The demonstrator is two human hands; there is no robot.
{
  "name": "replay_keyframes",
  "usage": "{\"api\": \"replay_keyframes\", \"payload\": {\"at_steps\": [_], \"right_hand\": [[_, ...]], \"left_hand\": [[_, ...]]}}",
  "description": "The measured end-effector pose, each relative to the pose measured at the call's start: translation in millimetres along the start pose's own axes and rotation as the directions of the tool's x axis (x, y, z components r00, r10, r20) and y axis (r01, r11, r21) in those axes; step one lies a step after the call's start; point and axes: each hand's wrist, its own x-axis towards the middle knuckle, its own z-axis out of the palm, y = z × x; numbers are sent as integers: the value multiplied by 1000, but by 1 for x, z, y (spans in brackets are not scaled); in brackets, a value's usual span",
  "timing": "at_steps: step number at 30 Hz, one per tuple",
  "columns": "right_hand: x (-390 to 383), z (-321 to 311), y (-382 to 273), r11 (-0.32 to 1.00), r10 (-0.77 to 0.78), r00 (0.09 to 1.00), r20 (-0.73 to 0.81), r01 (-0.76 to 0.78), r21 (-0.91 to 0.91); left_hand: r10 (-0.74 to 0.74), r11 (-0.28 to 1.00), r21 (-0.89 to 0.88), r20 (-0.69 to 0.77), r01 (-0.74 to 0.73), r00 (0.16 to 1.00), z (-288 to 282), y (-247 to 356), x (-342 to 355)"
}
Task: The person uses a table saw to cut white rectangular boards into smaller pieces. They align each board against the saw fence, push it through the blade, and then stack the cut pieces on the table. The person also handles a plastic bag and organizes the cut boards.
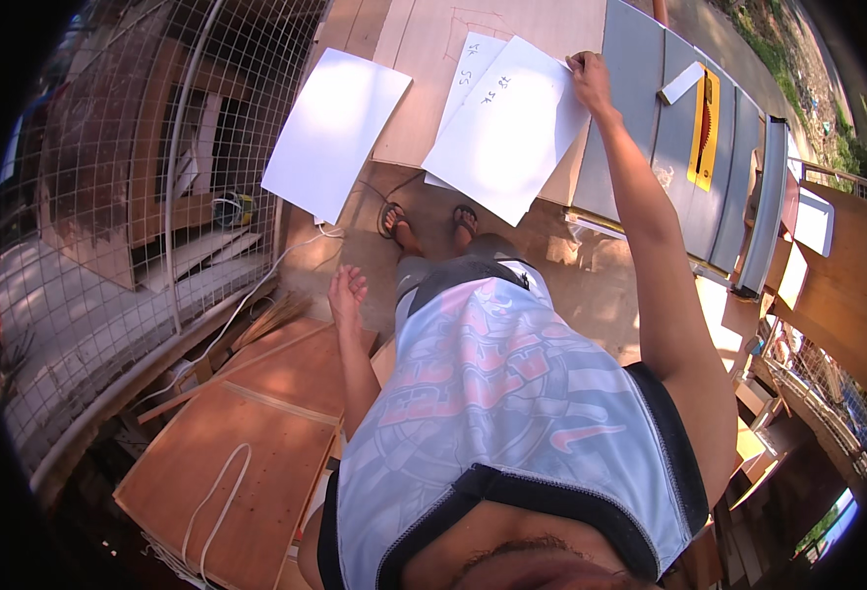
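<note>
My right hand (588, 74) reaches forward, fingers pinched on the top right corner of a white sheet (512, 147), which lies over a second white sheet (471, 59) on a pale board (404, 108); both sheets carry handwritten marks. A separate white sheet (330, 128) lies to the left, overhanging the board's edge. My left hand (348, 295) hangs low beside my left leg, empty, with fingers apart and loosely curled. Right of my right hand is a grey table-saw top (630, 118) with a red blade in a yellow insert (701, 128).
A wire mesh fence (109, 167) runs along the left. Stacked brown boards (207, 472) with a white cord (242, 457) lie at lower left. More panels (841, 275) stand at right beyond the saw's rail (760, 206). My sandalled feet stand on the floor below the board.
</note>
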Motion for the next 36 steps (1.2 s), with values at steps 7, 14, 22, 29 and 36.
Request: {"api": "replay_keyframes", "payload": {"at_steps": [7,14,22,29,36], "right_hand": [[-17,-7,-20,1000,13,1000,10,-13,-22],[-16,-7,-30,997,16,1000,21,-15,-74],[-16,-7,-38,983,-20,999,27,24,-180],[-17,-7,-38,984,-32,998,59,42,-174],[-15,-1,-30,995,-28,999,33,31,-98]], "left_hand": [[-20,1000,-16,-3,20,1000,-1,0,1],[-8,1000,-12,0,8,1000,-1,3,1],[-25,1000,-9,-17,25,1000,2,4,0],[1,999,-32,17,-1,1000,8,5,3],[-5,999,-48,7,5,1000,5,2,4]]}}
